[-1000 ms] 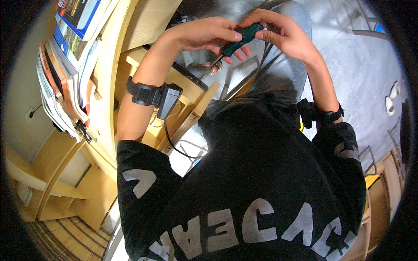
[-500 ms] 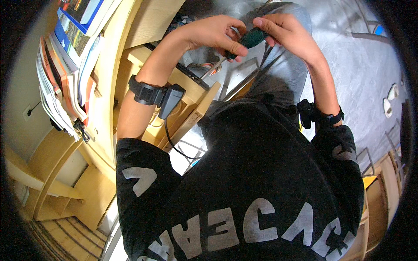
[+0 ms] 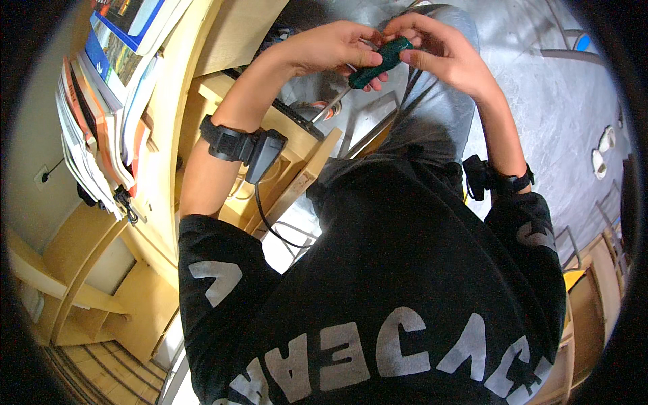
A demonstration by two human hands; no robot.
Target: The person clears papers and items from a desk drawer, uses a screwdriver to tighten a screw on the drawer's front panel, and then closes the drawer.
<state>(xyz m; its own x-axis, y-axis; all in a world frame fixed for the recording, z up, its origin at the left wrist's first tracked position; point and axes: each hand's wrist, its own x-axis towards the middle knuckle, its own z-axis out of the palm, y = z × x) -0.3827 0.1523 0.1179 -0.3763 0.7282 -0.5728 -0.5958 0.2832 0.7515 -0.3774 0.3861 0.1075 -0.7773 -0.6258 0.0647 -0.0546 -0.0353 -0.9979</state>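
Observation:
A screwdriver [image 3: 388, 59] with a dark green handle slants between my two hands. My left hand [image 3: 334, 48] pinches the handle's front part, thumb on top. Curled round the handle's rear end is my right hand [image 3: 449, 55], its thumb against the side and fingers arched over the far side. The thin metal shaft [image 3: 329, 108] runs down and left toward a black metal drawer rail [image 3: 297, 116] on the edge of a wooden drawer [image 3: 297, 179]. The tip is at the rail's end; whether it sits in a screw is too small to tell.
Books and folders [image 3: 101, 128] stand on the wooden desk shelf [image 3: 185, 88] at left. A black cable [image 3: 266, 219] hangs from the device on my left forearm. My jeans-clad leg [image 3: 435, 115] lies beyond the drawer. White shoes [image 3: 601, 158] are on the grey floor at right.
My right hand's fingers have shifted over the handle's far side, with its thumb lower. More of the green handle shows. The left hand stays nearly in place.

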